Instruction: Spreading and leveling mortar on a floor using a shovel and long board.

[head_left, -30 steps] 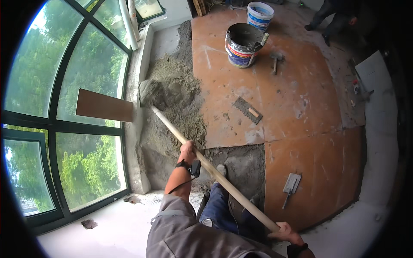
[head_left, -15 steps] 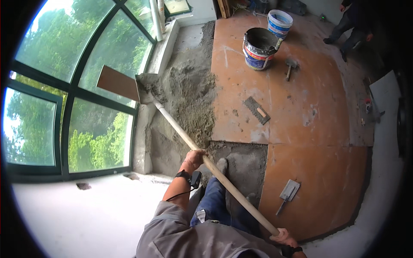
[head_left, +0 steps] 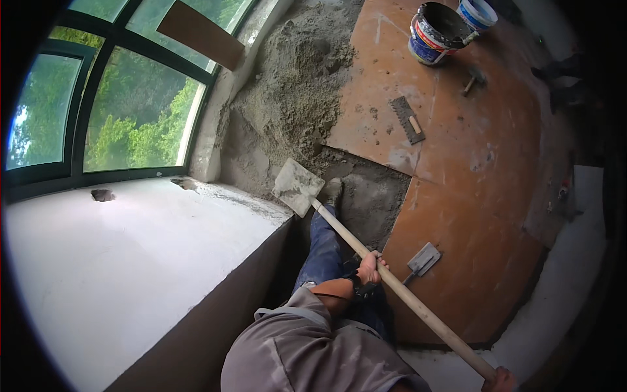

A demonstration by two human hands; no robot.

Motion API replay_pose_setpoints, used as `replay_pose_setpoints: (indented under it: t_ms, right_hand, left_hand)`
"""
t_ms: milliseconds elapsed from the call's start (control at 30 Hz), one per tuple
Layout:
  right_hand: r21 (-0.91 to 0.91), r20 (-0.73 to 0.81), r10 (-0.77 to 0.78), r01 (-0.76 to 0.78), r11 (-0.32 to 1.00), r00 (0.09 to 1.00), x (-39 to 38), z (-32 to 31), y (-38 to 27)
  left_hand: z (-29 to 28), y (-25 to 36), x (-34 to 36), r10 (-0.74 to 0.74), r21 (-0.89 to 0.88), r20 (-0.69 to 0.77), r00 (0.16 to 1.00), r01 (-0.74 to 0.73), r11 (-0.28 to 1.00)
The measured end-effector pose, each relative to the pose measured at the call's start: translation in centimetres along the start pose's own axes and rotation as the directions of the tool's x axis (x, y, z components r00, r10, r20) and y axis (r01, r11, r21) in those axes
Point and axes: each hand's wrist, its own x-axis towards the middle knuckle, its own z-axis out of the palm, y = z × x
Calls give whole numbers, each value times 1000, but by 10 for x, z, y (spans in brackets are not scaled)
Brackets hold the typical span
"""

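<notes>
Both my hands grip the long wooden handle of a shovel [head_left: 297,187]. My left hand [head_left: 371,266] is wrapped round the middle of the handle. At the handle's end, by the lower right edge, my right hand [head_left: 501,380] is closed round it, partly cut off by the picture's rim. The shovel's flat, mortar-stained blade hangs beside my shoe, over the near end of the grey mortar strip. Beyond it lies a heap of loose grey mortar [head_left: 287,85] between the window sill and the orange tiles [head_left: 470,228].
A notched trowel [head_left: 409,121], a mallet [head_left: 473,81] and a flat trowel [head_left: 424,259] lie on the tiles. A mortar bucket [head_left: 431,49] and a white-blue bucket [head_left: 478,14] stand at the back. A brown board [head_left: 199,34] leans at the window; a white ledge [head_left: 150,242] rises on the left.
I have drawn the shovel back from the far mortar by the window toward my feet; both hands moved right with it. The view has shifted, and the blade now shows its flat face.
</notes>
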Motion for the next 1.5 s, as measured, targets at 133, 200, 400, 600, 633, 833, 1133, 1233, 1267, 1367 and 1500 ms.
replay_pose_setpoints:
  t_ms: [133, 200, 400, 600, 633, 833, 1133, 1233, 1267, 1367, 1500]
  right_hand:
    - [-142, 168, 36, -12, 990, 985, 39, -69, -56]
    - [-149, 285, 90, -49, 988, 954, 56, -80, -98]
    - [188, 72, -200, 184, 965, 977, 115, -41, -230]
    - [281, -495, -207, 381, 881, 844, 158, 56, -224]
    - [298, -494, -248, 431, 852, 833, 173, 57, -225]
    - [404, -130, -92, 138, 905, 987, 109, 135, -158]
    - [566, -329, 108, 105, 818, 938, 11, 209, -154]
    - [656, -214, 62, 96, 748, 975, 48, 188, -200]
    - [699, -83, 28, 38, 714, 996, 70, 174, -220]
    - [826, 141, -87, -69, 559, 986, 114, 138, -267]
    - [884, 468, -501, -390, 258, 728, 159, 78, -285]
  left_hand:
    - [-4, 41, 18, -49, -102, 106, 993, 60, 993]
    - [-11, 95, 12, -51, -109, 183, 982, 71, 991]
    - [-52, 292, 2, 190, -39, 23, 982, -189, 981]
    - [-52, 320, 26, 280, -38, -57, 958, -282, 959]
    - [-56, 316, 33, 303, -5, 4, 953, -303, 953]
    - [-48, 225, 30, 257, 134, -49, 965, -248, 959]
    - [8, 187, -63, 500, 557, -157, 852, -342, 757]
    - [50, 243, -73, 696, 705, -99, 711, -443, 553]
    - [57, 275, -62, 738, 687, -71, 671, -503, 524]
    - [104, 345, -65, 868, 771, 122, 481, -597, 222]
    - [141, 409, -98, 943, 827, 133, 304, -558, 64]
